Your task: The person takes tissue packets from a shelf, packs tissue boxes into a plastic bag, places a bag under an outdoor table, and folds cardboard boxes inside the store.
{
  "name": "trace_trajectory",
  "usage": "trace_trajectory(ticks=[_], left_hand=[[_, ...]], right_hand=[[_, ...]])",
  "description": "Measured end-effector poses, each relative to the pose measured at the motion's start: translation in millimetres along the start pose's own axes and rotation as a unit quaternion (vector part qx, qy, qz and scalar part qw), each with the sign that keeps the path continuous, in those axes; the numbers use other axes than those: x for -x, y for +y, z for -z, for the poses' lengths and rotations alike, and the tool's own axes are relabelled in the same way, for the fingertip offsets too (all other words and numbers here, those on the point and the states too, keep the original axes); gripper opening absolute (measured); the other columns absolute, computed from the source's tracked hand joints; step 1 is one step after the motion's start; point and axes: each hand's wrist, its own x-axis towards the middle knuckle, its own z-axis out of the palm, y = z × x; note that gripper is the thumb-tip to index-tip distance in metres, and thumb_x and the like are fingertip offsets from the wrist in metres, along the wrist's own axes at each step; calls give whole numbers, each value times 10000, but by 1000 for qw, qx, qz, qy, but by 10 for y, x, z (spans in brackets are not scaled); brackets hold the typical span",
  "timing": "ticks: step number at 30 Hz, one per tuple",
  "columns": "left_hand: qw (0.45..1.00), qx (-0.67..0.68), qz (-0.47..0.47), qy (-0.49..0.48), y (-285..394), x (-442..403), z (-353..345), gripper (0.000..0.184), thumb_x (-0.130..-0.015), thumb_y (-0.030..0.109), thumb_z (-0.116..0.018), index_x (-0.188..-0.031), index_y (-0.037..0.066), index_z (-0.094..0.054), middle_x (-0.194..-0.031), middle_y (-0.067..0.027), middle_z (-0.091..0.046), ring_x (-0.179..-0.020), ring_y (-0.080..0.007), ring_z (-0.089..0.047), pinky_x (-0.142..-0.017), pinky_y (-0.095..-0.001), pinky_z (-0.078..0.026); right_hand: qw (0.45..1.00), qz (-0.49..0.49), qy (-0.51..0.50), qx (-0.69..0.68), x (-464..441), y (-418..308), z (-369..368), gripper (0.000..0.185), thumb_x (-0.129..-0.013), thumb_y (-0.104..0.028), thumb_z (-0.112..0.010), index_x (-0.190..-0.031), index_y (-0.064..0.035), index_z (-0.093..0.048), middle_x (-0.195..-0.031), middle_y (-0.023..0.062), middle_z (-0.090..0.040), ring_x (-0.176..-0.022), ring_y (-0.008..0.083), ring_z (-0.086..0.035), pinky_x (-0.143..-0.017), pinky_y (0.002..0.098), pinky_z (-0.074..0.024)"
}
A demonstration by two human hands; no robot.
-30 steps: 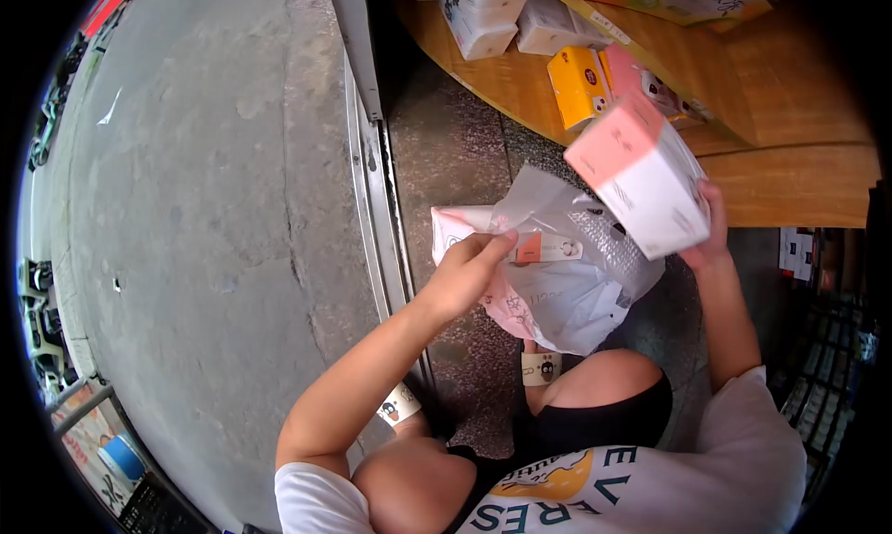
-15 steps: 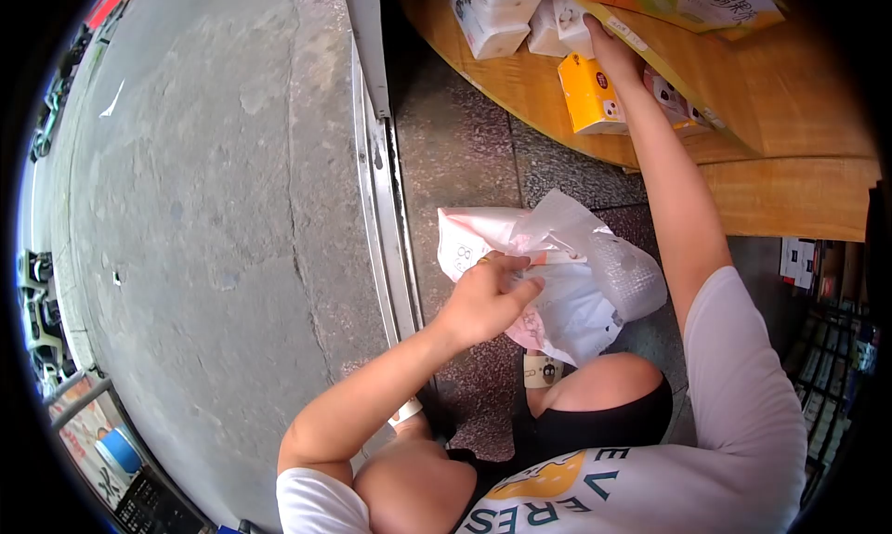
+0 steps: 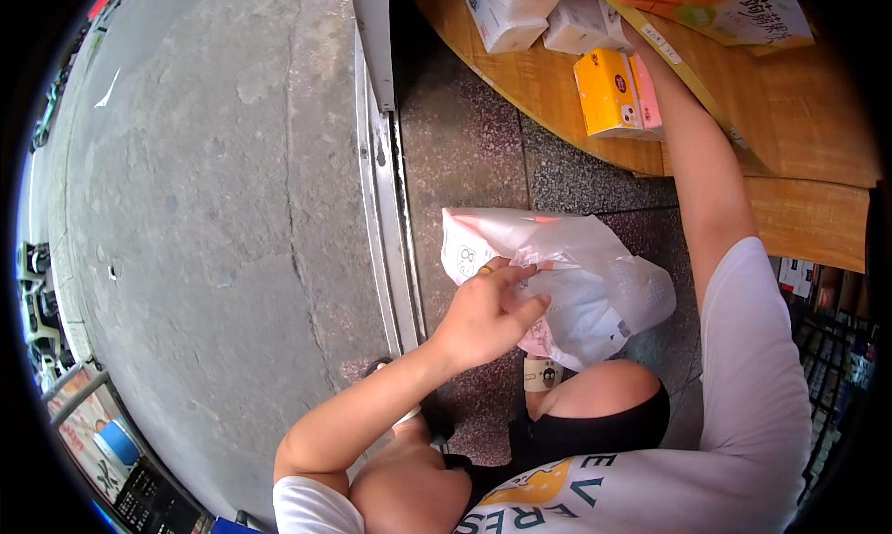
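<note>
My left hand (image 3: 490, 313) holds the rim of a plastic bag (image 3: 585, 246) between curled fingers, with a ring on one finger. White and pink plastic with printed markings shows in and around the bag, above my bent knee. My right forearm (image 3: 701, 162) reaches up to the wooden shelf (image 3: 520, 84); that hand disappears behind the upper board's edge, its fingers hidden. Closest to my right wrist are a yellow tissue pack (image 3: 607, 90), a pink pack (image 3: 648, 93) behind it, and white tissue packs (image 3: 576, 23).
Orange-and-green packages (image 3: 715, 5) lie on the upper board (image 3: 683, 65). A metal door track (image 3: 376, 190) runs along the floor at my left, with grey pavement (image 3: 204, 209) beyond. Stocked racks (image 3: 832, 367) stand at the far right.
My right hand has gone further behind the upper board. The pink pack now shows beside the yellow one. The bag has spread out wider, and my left hand has barely moved.
</note>
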Motion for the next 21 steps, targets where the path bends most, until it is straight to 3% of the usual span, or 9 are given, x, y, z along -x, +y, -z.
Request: trace_trajectory(ticks=[3, 5, 7, 8, 9, 10, 12, 17, 21], left_hand=[[998, -15, -44, 40, 18, -7, -6, 378, -764, 191, -617, -1038, -63, -565, -868, -137, -551, -712, -208, -564, -686, -289, -444], [994, -23, -73, 72, 10, -25, -16, 341, -750, 156, -627, -1005, -65, -582, -850, -136, -552, -681, -200, -566, -662, -283, -448], [977, -36, -136, 159, -56, -66, -58, 249, -723, 60, -625, -939, -63, -607, -809, -124, -547, -622, -178, -553, -596, -279, -447], [978, -38, -135, 155, -73, -82, -59, 249, -723, 60, -625, -939, -63, -607, -809, -124, -547, -622, -178, -553, -596, -279, -447], [972, -37, -150, 177, -84, -105, -55, 225, -716, 26, -614, -923, -63, -610, -811, -117, -546, -593, -157, -530, -568, -271, -439], [966, -35, -166, 197, -81, -134, -59, 206, -709, -9, -603, -908, -62, -613, -813, -110, -545, -564, -136, -506, -541, -263, -431], [957, -52, -181, 219, -25, -178, -73, 268, -697, -77, -551, -958, -42, -601, -887, -97, -546, -503, -70, -410, -501, -205, -395], [944, -103, -227, 218, 15, -203, -179, 317, -701, -86, -526, -1006, -25, -588, -1079, -153, -524, -524, -92, -457, -514, -220, -417], [941, -157, -244, 173, -111, -150, -290, 347, -705, -82, -522, -1045, -26, -555, -1134, -180, -499, -599, -184, -556, -557, -268, -460]], right_hand=[[999, -5, -49, -3, 241, 54, 177, 391, -824, -303, -545, -1104, -32, -508, -1097, 147, -544, -1024, 249, -503, -862, 306, -376], [991, 26, -74, -109, 682, -8, 535, 385, -827, -298, -541, -1101, -29, -509, -1095, 146, -545, -1025, 248, -502, -862, 305, -376], [916, 138, -61, -372, 1532, -118, 1187, 228, -851, -113, -506, -1001, 58, -505, -1001, 93, -514, -938, 178, -497, -829, 262, -391], [891, 151, -74, -421, 1869, -141, 1551, 145, -829, -16, -495, -959, 35, -533, -1005, 103, -509, -930, 158, -495, -790, 243, -403], [845, 194, -37, -496, 2171, -107, 1798, 123, -815, 8, -477, -919, 23, -540, -884, 74, -490, -795, 125, -478, -714, 254, -424], [780, 215, -123, -574, 2402, 49, 2071, 159, -756, 61, -468, -883, 22, -554, -847, 102, -528, -762, 142, -530, -675, 280, -446], [685, 350, -333, -546, 2485, -7, 2380, 248, -696, 74, -465, -917, 27, -566, -833, 126, -579, -739, 215, -583, -659, 299, -459], [864, 251, -406, -160, 2797, 7, 1024, 303, -729, -16, -521, -1018, -70, -594, -922, 138, -606, -821, 322, -581, -768, 368, -459], [867, 260, -361, -224, 2689, -77, 515, 306, -730, -117, -585, -1034, -81, -591, -934, 134, -609, -831, 331, -580, -766, 397, -455]])
